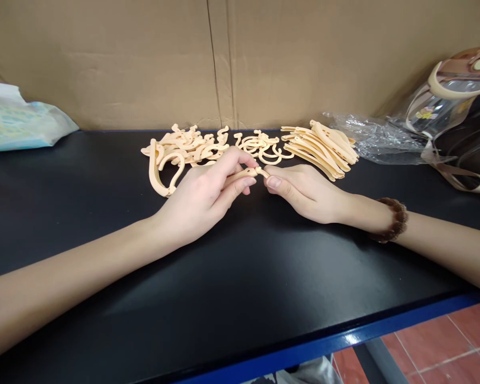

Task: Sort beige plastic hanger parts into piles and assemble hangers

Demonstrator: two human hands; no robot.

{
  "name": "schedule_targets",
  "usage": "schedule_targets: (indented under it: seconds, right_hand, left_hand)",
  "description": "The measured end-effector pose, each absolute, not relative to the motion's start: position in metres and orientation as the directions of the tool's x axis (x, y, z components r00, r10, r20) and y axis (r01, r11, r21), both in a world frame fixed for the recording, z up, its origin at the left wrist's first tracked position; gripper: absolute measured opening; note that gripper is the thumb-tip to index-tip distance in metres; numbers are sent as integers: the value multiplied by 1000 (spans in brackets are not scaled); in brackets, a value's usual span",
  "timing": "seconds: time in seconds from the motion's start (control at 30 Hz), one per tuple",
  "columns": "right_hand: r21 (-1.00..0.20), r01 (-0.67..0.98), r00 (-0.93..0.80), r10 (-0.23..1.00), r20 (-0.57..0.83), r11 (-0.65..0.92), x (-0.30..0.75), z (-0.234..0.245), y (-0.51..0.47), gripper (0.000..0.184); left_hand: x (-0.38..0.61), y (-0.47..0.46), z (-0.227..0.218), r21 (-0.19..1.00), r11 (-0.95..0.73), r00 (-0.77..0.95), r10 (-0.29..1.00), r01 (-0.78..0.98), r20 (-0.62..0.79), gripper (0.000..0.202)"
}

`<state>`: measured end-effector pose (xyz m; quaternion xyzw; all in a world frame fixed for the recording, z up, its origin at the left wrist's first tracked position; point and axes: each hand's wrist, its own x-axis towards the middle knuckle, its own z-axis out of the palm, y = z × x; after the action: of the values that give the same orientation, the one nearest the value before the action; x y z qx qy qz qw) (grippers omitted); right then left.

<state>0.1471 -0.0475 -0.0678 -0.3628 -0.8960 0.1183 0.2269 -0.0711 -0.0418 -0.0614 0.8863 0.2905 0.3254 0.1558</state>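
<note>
My left hand [196, 194] is closed around a beige plastic hanger arm [244, 173], with thumb and fingers near its end. My right hand [310, 192] pinches a thin beige plastic hook [264, 173], most of it hidden by the fingers. The ends of the two pieces meet between my hands, just above the table; whether they are locked together I cannot tell. Left of my left hand lies a curved hanger arm with a hook joined to it [155, 173]. Behind my hands are a heap of small curved pieces [196, 145] and a group of loose hooks [256, 143].
A stack of long beige hanger arms [320, 149] lies behind my right hand, beside a crumpled clear plastic bag [368, 138]. A drinking bottle [444, 101] with a strap stands at the right. A tissue pack [24, 120] sits far left. Cardboard [144, 64] walls the back of the black table [224, 298].
</note>
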Motion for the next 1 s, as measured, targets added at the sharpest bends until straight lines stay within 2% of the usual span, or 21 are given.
schedule_targets:
  seconds: [0.17, 0.37, 0.67, 0.73, 0.9, 1.0]
  right_hand:
    - [-380, 586, -635, 697, 334, 716, 148, -68, -48, 48]
    - [-285, 579, -677, 646, 353, 764, 148, -68, -49, 46]
    - [-289, 607, -668, 672, 321, 741, 146, -67, -49, 54]
    - [-252, 615, -679, 664, 313, 747, 146, -67, -49, 55]
    - [-49, 614, -728, 590, 349, 787, 146, -67, -49, 55]
    - [28, 589, -754, 536, 381, 808, 145, -66, -51, 53]
  left_hand:
    - [-71, -42, -61, 460, -777, 613, 625, 429, 484, 19]
    - [-71, -43, -60, 411, -805, 646, 590, 427, 484, 23]
    - [-72, -42, -62, 420, -805, 628, 591, 419, 506, 17]
    - [-72, -42, -62, 408, -808, 633, 587, 424, 504, 17]
    - [-74, -43, -64, 351, -835, 644, 550, 423, 532, 17]
    - [-75, -44, -65, 299, -855, 645, 516, 423, 564, 16]
